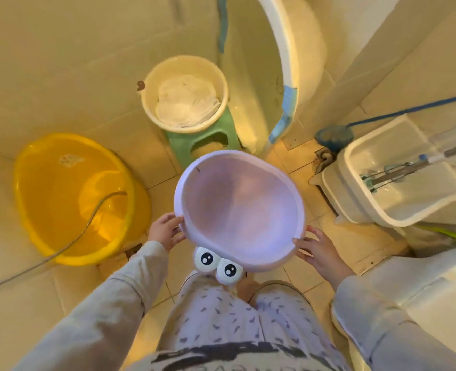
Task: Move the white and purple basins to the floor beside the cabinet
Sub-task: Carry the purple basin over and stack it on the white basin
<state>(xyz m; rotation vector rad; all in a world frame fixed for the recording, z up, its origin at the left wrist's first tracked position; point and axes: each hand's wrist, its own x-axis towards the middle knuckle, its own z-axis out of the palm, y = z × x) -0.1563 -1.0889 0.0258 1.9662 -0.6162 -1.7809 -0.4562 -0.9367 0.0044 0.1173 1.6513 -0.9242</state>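
I hold the purple basin [239, 210] in the air in front of me, above the tiled floor. It is empty and tilted slightly. My left hand [165, 231] grips its left rim and my right hand [319, 254] grips its right rim. The white basin [184, 93] stands further away on a green stool [202, 140], with white cloth lying inside it.
A yellow tub [71, 194] with a shower hose [68, 242] in it stands on the floor at the left. A white baby bath [283, 62] leans upright at the back. A white mop sink [398, 172] and a blue-handled mop [336, 135] are at the right. Slippers with cartoon eyes [219, 265] are below the basin.
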